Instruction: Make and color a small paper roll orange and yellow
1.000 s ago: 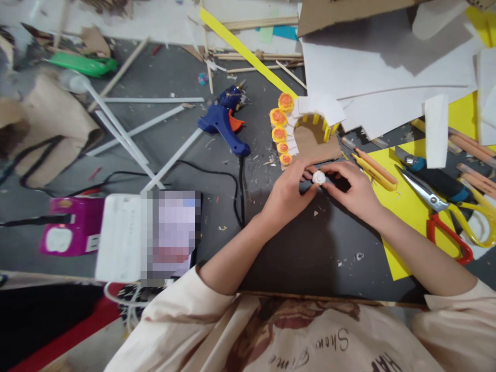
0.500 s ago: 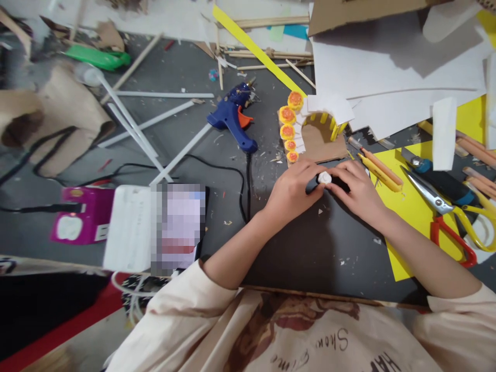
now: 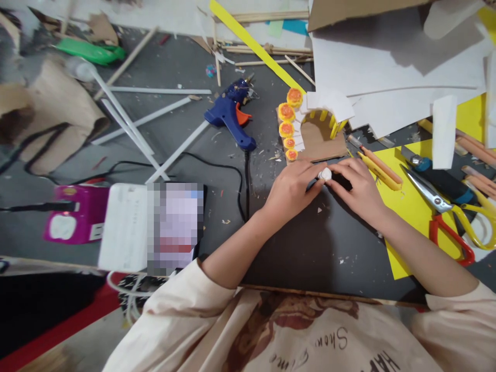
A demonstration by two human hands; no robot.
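Between my fingertips is a small white rolled piece [image 3: 325,174], perhaps paper or foam; its material I cannot make out. My left hand [image 3: 295,187] pinches it from the left, thumb and forefinger closed on it. From the other side my right hand [image 3: 357,187] grips the same piece with its thumb and fingers. Just beyond the hands lies a cardboard model [image 3: 323,139] with a white arch and yellow strips inside. Yellow and orange rosettes [image 3: 287,112] line its left side.
A blue glue gun [image 3: 231,114] with its cord lies left of the model. White glue sticks [image 3: 143,124], a phone [image 3: 176,227] and a purple power adapter [image 3: 75,213] are further left. Scissors [image 3: 437,202], a utility knife [image 3: 437,175] and pencils [image 3: 382,168] lie at right by yellow paper [image 3: 405,227].
The white piece has turned slightly between my fingertips, and both hands stay in nearly the same place. The view has shifted a little.
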